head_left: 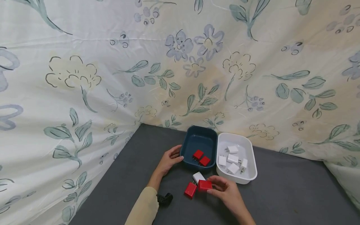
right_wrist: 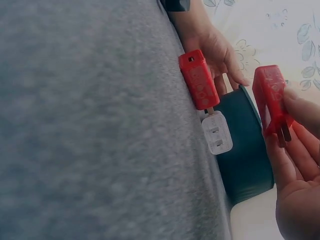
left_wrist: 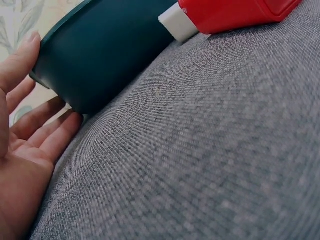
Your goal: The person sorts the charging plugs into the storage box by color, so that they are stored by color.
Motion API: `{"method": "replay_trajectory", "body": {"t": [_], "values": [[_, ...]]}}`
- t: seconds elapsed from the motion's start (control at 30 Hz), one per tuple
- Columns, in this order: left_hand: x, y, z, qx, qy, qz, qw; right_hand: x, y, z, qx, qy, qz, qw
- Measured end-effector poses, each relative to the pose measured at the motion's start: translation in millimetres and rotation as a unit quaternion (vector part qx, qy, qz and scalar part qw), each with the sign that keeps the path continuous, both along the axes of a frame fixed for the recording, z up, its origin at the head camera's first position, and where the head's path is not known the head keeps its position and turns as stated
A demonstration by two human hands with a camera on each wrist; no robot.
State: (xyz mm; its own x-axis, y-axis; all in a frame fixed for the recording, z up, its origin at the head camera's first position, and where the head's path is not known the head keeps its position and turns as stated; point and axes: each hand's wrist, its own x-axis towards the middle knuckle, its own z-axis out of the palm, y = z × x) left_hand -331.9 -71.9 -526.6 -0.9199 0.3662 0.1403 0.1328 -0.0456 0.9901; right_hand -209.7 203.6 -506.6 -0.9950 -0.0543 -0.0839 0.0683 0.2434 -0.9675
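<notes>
My right hand point(head_left: 226, 189) pinches a red charger point(head_left: 205, 186) between thumb and fingers above the table, its metal prongs point(right_wrist: 283, 134) showing in the right wrist view. Close by lie another red charger point(head_left: 190, 190) and a white charger point(head_left: 198, 177), end to end on the table in front of the dark blue bin point(head_left: 184, 147). Two red chargers point(head_left: 198, 154) are inside that bin. With loosely extended fingers, my left hand point(head_left: 167, 161) touches the bin's left front corner; the thumb is at the rim in the left wrist view.
Right beside the blue bin stands a white bin point(head_left: 254, 162) holding several white chargers point(head_left: 232, 158). A dark grey cloth point(head_left: 118, 187) covers the table. Floral fabric point(head_left: 157, 93) hangs behind and to the left. A black device point(head_left: 165, 199) is at the left wrist.
</notes>
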Motion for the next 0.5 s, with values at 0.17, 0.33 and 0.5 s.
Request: {"method": "replay_trajectory", "body": {"t": [0.17,0.33,0.5], "values": [[-0.4,0.2,0.0,0.001,0.001,-0.005,1.0,-4.2,-1.4,3.3,-0.013,-0.002,-0.026,0.9996],[-8.0,1.0,-11.4,0.008,-0.008,-0.002,0.9999,-9.2,-1.7,6.4,-0.02,0.009,-0.028,0.9994],[-15.2,2.7,-25.1,0.002,0.003,0.015,0.9999,-14.7,-2.9,8.9,-0.027,0.033,-0.017,0.999]]}}
